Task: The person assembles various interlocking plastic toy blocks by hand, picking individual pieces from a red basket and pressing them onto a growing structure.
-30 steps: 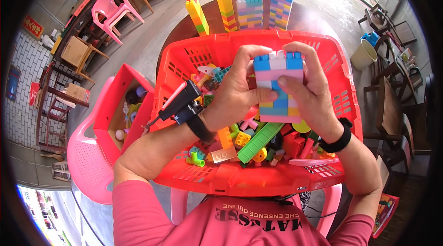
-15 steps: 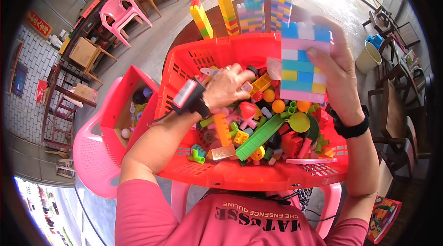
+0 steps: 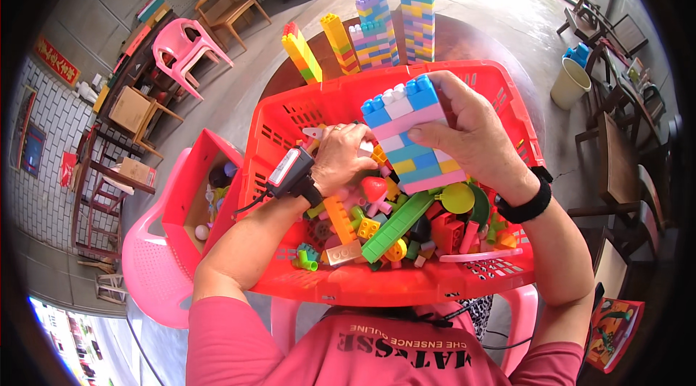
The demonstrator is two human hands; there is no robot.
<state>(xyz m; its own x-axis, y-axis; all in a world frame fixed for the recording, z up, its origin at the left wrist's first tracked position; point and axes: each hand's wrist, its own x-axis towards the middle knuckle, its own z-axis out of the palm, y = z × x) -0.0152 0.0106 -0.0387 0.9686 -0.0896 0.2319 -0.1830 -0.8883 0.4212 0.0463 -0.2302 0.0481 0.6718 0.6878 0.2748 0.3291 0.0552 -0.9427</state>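
My right hand (image 3: 478, 132) grips a block of stacked toy bricks (image 3: 413, 138) in pink, blue, white and yellow, thumb on its near face. It is tilted, studs upward, above the red basket (image 3: 348, 281). Just left of it, my left hand (image 3: 339, 161) is closed, its fingers curled at a small pale brick (image 3: 366, 148) that is mostly hidden. Loose toys fill the basket below: a green bar (image 3: 397, 228), an orange toothed piece (image 3: 341, 218), a red strawberry-like toy (image 3: 373, 188) and a yellow-green disc (image 3: 457, 198).
Behind the basket, several brick towers stand on a round table, among them a tall blue one (image 3: 416, 20) and a yellow one (image 3: 339, 42). To the left, a red box (image 3: 190, 197) of toys sits on a pink chair (image 3: 148, 270). A pale bin (image 3: 570, 87) stands at right.
My right hand has brought the brick block left and slightly down, tilting it, close to my left hand. The left hand has drawn in, fingers more curled. The view has shifted a little.
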